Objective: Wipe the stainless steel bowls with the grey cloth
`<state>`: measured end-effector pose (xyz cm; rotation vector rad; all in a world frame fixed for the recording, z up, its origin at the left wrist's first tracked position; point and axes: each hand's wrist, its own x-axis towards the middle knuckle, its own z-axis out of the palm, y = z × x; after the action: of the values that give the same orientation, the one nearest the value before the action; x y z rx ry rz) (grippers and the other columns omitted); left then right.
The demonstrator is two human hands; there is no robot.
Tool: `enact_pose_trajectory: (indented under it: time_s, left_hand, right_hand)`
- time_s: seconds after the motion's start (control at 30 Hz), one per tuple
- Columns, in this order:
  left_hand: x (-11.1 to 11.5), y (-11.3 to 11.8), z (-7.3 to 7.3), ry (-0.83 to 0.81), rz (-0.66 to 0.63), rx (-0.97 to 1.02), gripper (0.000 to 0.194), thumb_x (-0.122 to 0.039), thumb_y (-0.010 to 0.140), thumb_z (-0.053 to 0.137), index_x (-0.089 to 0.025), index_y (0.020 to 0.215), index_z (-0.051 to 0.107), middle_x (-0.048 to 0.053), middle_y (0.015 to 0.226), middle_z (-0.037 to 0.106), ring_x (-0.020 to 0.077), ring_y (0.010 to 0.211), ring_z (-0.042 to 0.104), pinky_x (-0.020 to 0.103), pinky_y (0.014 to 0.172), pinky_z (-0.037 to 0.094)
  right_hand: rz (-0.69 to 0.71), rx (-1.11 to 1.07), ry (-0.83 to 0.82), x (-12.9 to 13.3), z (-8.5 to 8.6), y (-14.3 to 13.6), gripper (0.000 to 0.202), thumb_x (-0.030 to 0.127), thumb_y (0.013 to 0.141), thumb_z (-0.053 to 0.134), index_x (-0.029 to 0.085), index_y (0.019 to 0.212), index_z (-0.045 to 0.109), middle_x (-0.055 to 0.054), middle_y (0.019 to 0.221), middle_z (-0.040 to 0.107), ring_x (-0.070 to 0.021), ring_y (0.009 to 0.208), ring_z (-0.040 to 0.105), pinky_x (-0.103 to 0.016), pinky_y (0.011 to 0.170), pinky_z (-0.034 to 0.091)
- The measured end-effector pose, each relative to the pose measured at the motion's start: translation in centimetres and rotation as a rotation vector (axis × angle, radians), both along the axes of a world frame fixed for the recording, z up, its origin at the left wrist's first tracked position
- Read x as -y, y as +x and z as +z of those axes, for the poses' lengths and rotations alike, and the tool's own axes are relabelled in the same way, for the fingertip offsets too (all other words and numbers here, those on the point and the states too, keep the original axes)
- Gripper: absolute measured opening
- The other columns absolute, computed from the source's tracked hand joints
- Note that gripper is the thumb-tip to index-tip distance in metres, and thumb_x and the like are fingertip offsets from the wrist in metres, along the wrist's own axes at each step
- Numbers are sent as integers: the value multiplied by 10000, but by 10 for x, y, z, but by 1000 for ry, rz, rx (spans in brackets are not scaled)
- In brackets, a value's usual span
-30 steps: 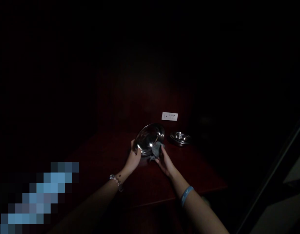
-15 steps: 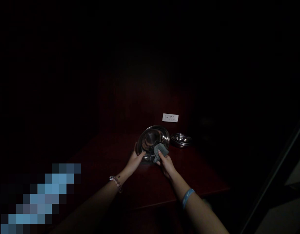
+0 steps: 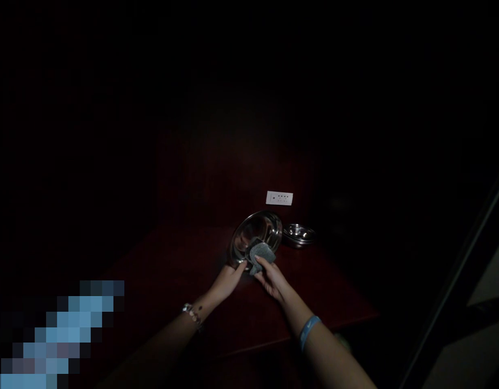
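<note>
A shiny steel bowl (image 3: 245, 236) is held tilted above the dark red table, its inside turned toward me. My left hand (image 3: 228, 281) grips its lower left rim, thumb on the inner side and fingers hidden behind. Pinched in my right hand (image 3: 272, 278) is a grey-green cloth (image 3: 262, 255), pressed against the lower part of the bowl's inside. To the right, more steel bowls (image 3: 300, 234) sit stacked on the table; how many is hard to make out.
The dark red tabletop (image 3: 184, 259) runs back to a wall with a white socket panel (image 3: 279, 198). A dark slanted frame (image 3: 447, 302) stands at the far right. A blurred-out blue patch (image 3: 66, 329) covers the lower left. Most surroundings are too dark to see.
My right hand and the cloth have shifted slightly left and down across the bowl. The bowl is turned a little, and my left hand sits slightly lower on its rim.
</note>
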<state>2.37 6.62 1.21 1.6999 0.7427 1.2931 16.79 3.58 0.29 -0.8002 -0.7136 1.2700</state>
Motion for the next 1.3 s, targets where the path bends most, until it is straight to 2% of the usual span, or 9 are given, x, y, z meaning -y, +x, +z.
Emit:
enact_pose_trajectory:
  time_s: [0.1, 0.3, 0.4, 0.57, 0.7, 0.83, 0.97, 1.07, 1.3]
  left_hand:
    - [1, -3, 6, -47, 68, -28, 307, -384, 799, 544, -184, 972, 700, 92, 1048, 750, 295, 1109, 639, 419, 1081, 399]
    - [-4, -18, 16, 47, 79, 1, 394, -290, 764, 555, -156, 1120, 659, 86, 1058, 747, 252, 1014, 679, 335, 948, 504]
    - [-4, -29, 23, 145, 147, 26, 548, -274, 753, 570, -144, 1285, 575, 86, 1123, 730, 253, 1050, 669, 336, 961, 497]
    - [4, -33, 34, 169, 214, 51, 491, -407, 829, 571, -153, 1247, 613, 103, 1187, 707, 275, 1106, 648, 353, 981, 486]
    - [12, -21, 29, 143, 121, 4, 562, -455, 856, 574, -195, 1351, 521, 99, 1225, 689, 258, 1124, 645, 368, 997, 478]
    - [14, -9, 14, 147, -25, -35, 807, -411, 738, 733, -190, 1439, 399, 128, 1350, 604, 257, 1229, 582, 384, 1065, 429]
    - [8, -1, 2, 114, -104, -58, 480, -441, 809, 645, -195, 1221, 624, 106, 1300, 644, 243, 1299, 521, 396, 1170, 284]
    - [3, 0, 0, 108, -53, -47, 375, -443, 877, 537, -199, 1129, 672, 98, 1206, 693, 239, 1270, 545, 395, 1167, 289]
    - [3, -14, 17, 176, 133, 26, 417, -440, 868, 538, -169, 1167, 642, 101, 1070, 729, 237, 1126, 635, 353, 1048, 443]
  right_hand:
    - [0, 13, -4, 2, 3, -2, 343, 305, 707, 786, 146, 986, 665, -52, 887, 744, -175, 788, 719, -282, 715, 605]
    - [-228, 135, 66, -1, 3, 6, 508, 439, 648, 801, 146, 1048, 688, -64, 935, 750, -188, 759, 705, -274, 589, 565]
    - [-317, 266, 140, -3, 2, 10, 502, 481, 650, 783, 116, 990, 719, -69, 889, 753, -193, 758, 692, -286, 644, 551]
    - [-357, 235, 179, -6, -1, 10, 521, 480, 652, 780, 110, 1013, 713, -82, 963, 754, -194, 825, 692, -283, 724, 542]
    - [-345, 58, 87, -6, 0, 6, 566, 464, 630, 804, 133, 1070, 674, -79, 961, 750, -195, 788, 699, -260, 600, 540]
    - [-259, -74, 92, 1, 7, 1, 497, 402, 659, 804, 186, 1082, 656, -60, 1046, 735, -193, 893, 699, -265, 678, 569]
    - [-83, -46, 92, 6, 9, -5, 432, 371, 702, 787, 196, 1074, 655, -49, 1034, 732, -192, 887, 702, -300, 740, 586]
    - [-17, -18, 75, 5, 7, -8, 433, 388, 690, 798, 182, 1047, 665, -61, 1003, 739, -202, 860, 707, -316, 729, 589]
    - [-355, 103, 149, -1, 12, 3, 539, 454, 630, 805, 116, 1038, 706, -77, 963, 750, -213, 829, 700, -309, 725, 557]
